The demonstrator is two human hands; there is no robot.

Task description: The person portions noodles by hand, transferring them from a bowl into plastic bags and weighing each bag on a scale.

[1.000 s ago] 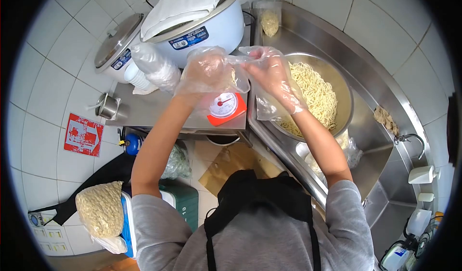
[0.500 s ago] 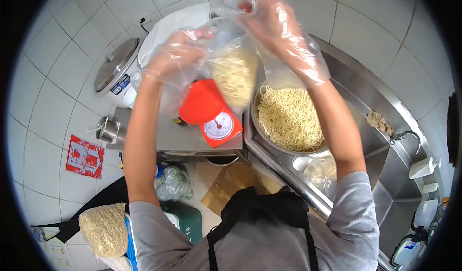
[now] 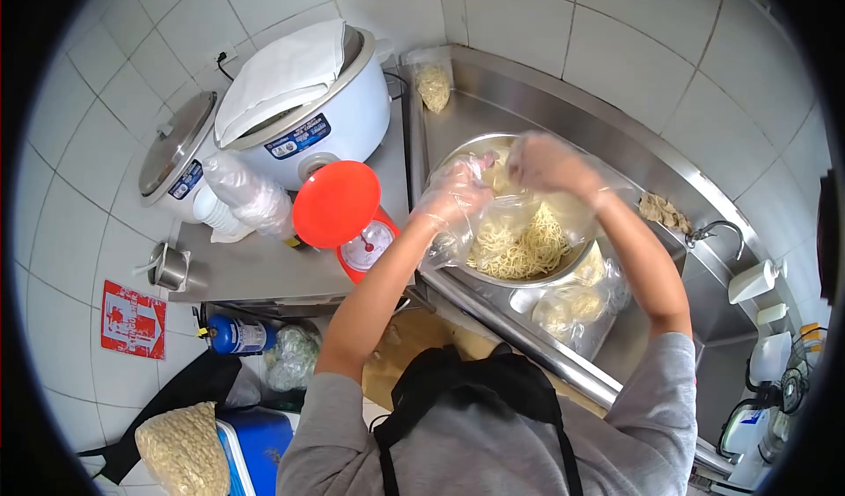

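Yellow noodles [image 3: 524, 249] fill part of a round metal bowl [image 3: 521, 282] on the steel sink counter. Over the bowl's far part, my left hand [image 3: 458, 195], in a clear plastic glove, is closed at the top of a clear bag of noodles [image 3: 500, 175]. My right hand [image 3: 550, 166], also gloved in clear plastic, is close beside it and blurred by motion, so its fingers cannot be made out. Left of the bowl stands a red scale [image 3: 368, 245] with an empty red pan [image 3: 337, 204].
Rice cookers [image 3: 304, 135] and stacked cups [image 3: 216, 214] stand at the left. One noodle bag [image 3: 433, 84] lies in the back corner, others [image 3: 568, 307] near the bowl's front. A faucet [image 3: 717, 232] is at the right; a blue cylinder [image 3: 238, 335] is below left.
Both hands have come down and over the bowl, with the noodle bag moving from above the scale to the bowl. The view has shifted, showing more of the rice cookers.
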